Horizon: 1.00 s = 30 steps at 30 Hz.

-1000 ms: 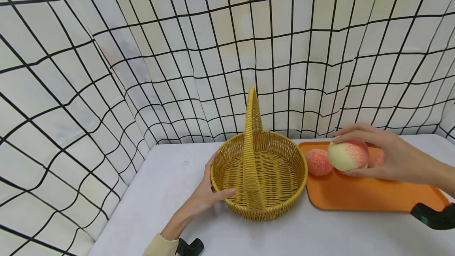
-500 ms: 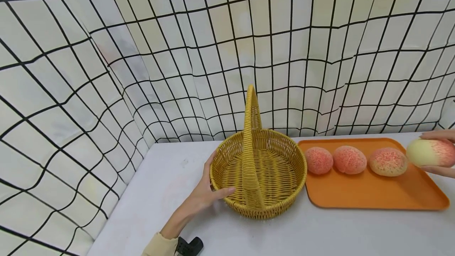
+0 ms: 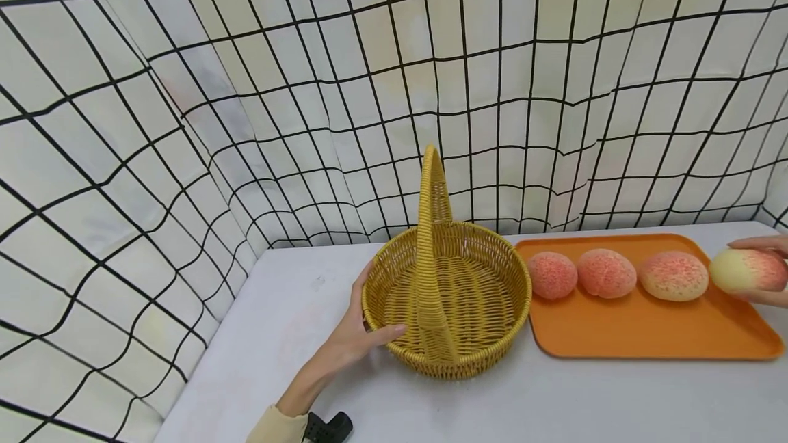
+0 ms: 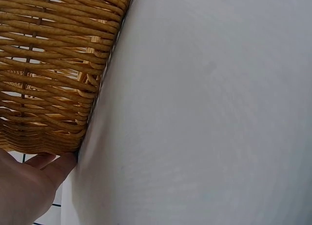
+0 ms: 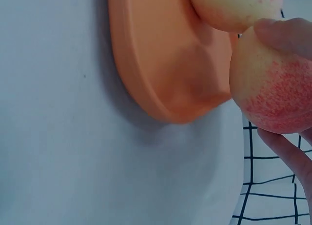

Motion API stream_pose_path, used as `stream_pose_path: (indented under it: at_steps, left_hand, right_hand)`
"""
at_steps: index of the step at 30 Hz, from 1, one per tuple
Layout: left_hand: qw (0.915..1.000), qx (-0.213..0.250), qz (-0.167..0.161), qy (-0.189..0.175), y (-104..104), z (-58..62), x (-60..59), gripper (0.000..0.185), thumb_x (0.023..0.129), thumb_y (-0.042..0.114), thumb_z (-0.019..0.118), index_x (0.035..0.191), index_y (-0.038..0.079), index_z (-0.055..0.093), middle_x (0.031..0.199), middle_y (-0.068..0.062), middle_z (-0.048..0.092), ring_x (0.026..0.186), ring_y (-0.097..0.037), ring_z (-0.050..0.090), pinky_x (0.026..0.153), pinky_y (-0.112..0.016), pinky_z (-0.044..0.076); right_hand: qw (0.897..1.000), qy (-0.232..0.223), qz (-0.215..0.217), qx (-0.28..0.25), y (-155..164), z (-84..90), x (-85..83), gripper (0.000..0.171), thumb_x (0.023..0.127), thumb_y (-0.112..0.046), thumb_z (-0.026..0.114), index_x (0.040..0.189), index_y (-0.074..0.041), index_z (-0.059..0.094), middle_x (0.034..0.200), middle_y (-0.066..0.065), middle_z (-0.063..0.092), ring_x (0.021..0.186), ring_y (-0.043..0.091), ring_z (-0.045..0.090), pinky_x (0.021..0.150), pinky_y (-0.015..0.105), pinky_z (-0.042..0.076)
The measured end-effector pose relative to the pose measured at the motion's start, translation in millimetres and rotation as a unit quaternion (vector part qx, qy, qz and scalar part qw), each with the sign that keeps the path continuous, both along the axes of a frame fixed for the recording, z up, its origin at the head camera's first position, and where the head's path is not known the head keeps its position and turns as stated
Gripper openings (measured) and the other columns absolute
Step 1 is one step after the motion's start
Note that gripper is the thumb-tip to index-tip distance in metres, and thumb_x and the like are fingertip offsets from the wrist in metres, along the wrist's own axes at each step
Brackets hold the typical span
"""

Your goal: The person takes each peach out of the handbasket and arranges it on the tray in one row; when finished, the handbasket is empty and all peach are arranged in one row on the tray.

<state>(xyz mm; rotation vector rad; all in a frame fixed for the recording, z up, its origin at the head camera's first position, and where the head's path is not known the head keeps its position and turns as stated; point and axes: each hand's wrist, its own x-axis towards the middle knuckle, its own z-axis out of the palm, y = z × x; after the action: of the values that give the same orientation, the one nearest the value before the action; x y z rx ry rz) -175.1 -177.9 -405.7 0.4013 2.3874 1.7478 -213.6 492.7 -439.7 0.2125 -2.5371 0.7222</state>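
Note:
A yellow wicker basket (image 3: pixel 474 306) with an upright handle (image 3: pixel 431 204) stands on the white table (image 3: pixel 295 320). My left hand (image 3: pixel 360 330) cups its left wall, thumb along the front; the left wrist view shows the woven wall (image 4: pixel 53 73) against my left hand (image 4: pixel 24 186). To the right lies an orange tray (image 3: pixel 646 330) with three pink peaches (image 3: pixel 552 275) (image 3: pixel 606 273) (image 3: pixel 674 276) in a row. My right hand (image 3: pixel 763 245) grips a fourth peach (image 3: pixel 741 271) over the tray's right end; in the right wrist view that peach (image 5: pixel 273 83) hangs just past the tray's corner (image 5: pixel 165 64).
A white cloth with a black grid (image 3: pixel 394 87) walls the table at the back and on the left. The basket holds nothing. Bare table runs in front of the basket and tray (image 3: pixel 554 402). A black wrist mount (image 3: pixel 326 426) shows at the bottom edge.
My right hand has carried the peach from above the tray's left end to its far right end and lowered it slightly. The left hand and basket have stayed put.

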Motion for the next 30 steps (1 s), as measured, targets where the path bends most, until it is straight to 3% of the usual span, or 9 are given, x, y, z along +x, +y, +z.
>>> stream_pose_path:
  at_steps: [1, 3, 8, 14, 18, 21, 25, 29, 30]
  left_hand:
    - [1.0000, -0.001, 0.000, 0.001, 0.0, 0.8, 0.1, 0.121, 0.086, 0.030, 0.085, 0.168, 0.030, -0.004, 0.173, -0.018, 0.008, 0.156, -0.045, 0.018, 0.122, -0.067, 0.018]
    - [1.0000, -0.002, -0.002, 0.003, 0.3, 1.7, -0.5, 0.121, 0.086, 0.031, 0.085, 0.168, 0.030, -0.004, 0.173, -0.017, 0.008, 0.156, -0.045, 0.018, 0.122, -0.067, 0.019]
    - [0.9999, 0.002, -0.011, 0.005, 0.7, 2.9, -1.5, 0.121, 0.087, 0.031, 0.085, 0.168, 0.029, -0.005, 0.173, -0.017, 0.009, 0.156, -0.044, 0.018, 0.122, -0.066, 0.019]
    - [0.9999, 0.005, -0.011, 0.000, -1.8, 3.9, -0.4, 0.119, 0.088, 0.029, 0.084, 0.168, 0.032, -0.004, 0.173, -0.016, 0.009, 0.156, -0.043, 0.019, 0.123, -0.064, 0.020]
    - [1.0000, 0.003, -0.007, 0.001, -3.8, 4.7, -0.3, 0.119, 0.088, 0.029, 0.084, 0.168, 0.033, -0.004, 0.173, -0.016, 0.008, 0.157, -0.043, 0.018, 0.123, -0.064, 0.019]
    - [1.0000, 0.000, -0.007, 0.004, -4.9, 4.3, -0.1, 0.120, 0.088, 0.030, 0.084, 0.168, 0.030, -0.005, 0.173, -0.017, 0.007, 0.156, -0.044, 0.017, 0.123, -0.065, 0.018]
    - [1.0000, -0.001, -0.006, 0.002, -5.7, 3.1, 0.7, 0.121, 0.087, 0.029, 0.085, 0.168, 0.029, -0.006, 0.173, -0.019, 0.008, 0.156, -0.045, 0.018, 0.123, -0.065, 0.018]
    - [1.0000, 0.001, -0.004, 0.000, -5.9, 3.1, 1.7, 0.120, 0.087, 0.029, 0.085, 0.168, 0.030, -0.005, 0.173, -0.018, 0.009, 0.156, -0.044, 0.019, 0.123, -0.064, 0.020]
    - [1.0000, 0.001, -0.003, -0.001, -5.8, 3.0, 1.8, 0.120, 0.087, 0.029, 0.085, 0.168, 0.031, -0.004, 0.173, -0.017, 0.009, 0.156, -0.044, 0.019, 0.122, -0.064, 0.020]
  right_hand:
    - [1.000, -0.004, 0.000, 0.009, -4.8, 3.4, 0.5, 0.118, 0.055, -0.008, 0.105, 0.115, -0.078, 0.032, 0.116, -0.024, 0.052, 0.099, -0.020, 0.035, 0.066, 0.005, 0.036]
    - [0.999, -0.026, -0.012, 0.025, -8.7, 7.2, 0.6, 0.103, 0.056, -0.012, 0.105, 0.122, -0.066, 0.048, 0.120, -0.005, 0.056, 0.101, -0.011, 0.039, 0.060, 0.009, 0.036]
    - [0.998, -0.056, -0.012, 0.021, -14.7, 11.3, 2.0, 0.082, 0.060, -0.017, 0.104, 0.130, -0.010, 0.062, 0.124, 0.009, 0.054, 0.101, -0.009, 0.038, 0.059, 0.005, 0.034]
    - [0.998, -0.059, 0.009, -0.014, -22.0, 11.8, 3.5, 0.077, 0.062, -0.013, 0.103, 0.129, -0.015, 0.064, 0.119, -0.016, 0.047, 0.101, -0.015, 0.035, 0.063, 0.002, 0.035]
    - [0.995, -0.092, 0.028, -0.003, -29.8, 17.5, 1.6, 0.077, 0.067, -0.012, 0.101, 0.132, -0.006, 0.061, 0.124, 0.002, 0.050, 0.100, -0.016, 0.029, 0.074, 0.035, 0.056]
    - [0.994, -0.102, 0.045, 0.016, -37.1, 22.6, 0.6, 0.075, 0.066, -0.010, 0.101, 0.129, -0.002, 0.062, 0.121, 0.002, 0.050, 0.100, -0.016, 0.027, 0.068, 0.040, 0.055]
    - [0.991, -0.110, 0.058, 0.040, -46.1, 29.0, 1.8, 0.074, 0.064, -0.010, 0.101, 0.125, 0.001, 0.062, 0.122, 0.007, 0.054, 0.107, 0.001, 0.039, 0.066, 0.026, 0.046]
    - [0.988, -0.127, 0.063, 0.052, -49.6, 31.2, 4.6, 0.075, 0.067, -0.009, 0.099, 0.127, 0.006, 0.057, 0.126, 0.033, 0.051, 0.108, 0.019, 0.042, 0.068, 0.052, 0.052]
    - [0.989, -0.128, 0.062, 0.050, -49.1, 30.6, 4.9, 0.075, 0.067, -0.009, 0.099, 0.127, 0.006, 0.057, 0.126, 0.033, 0.051, 0.107, 0.011, 0.040, 0.069, 0.054, 0.052]
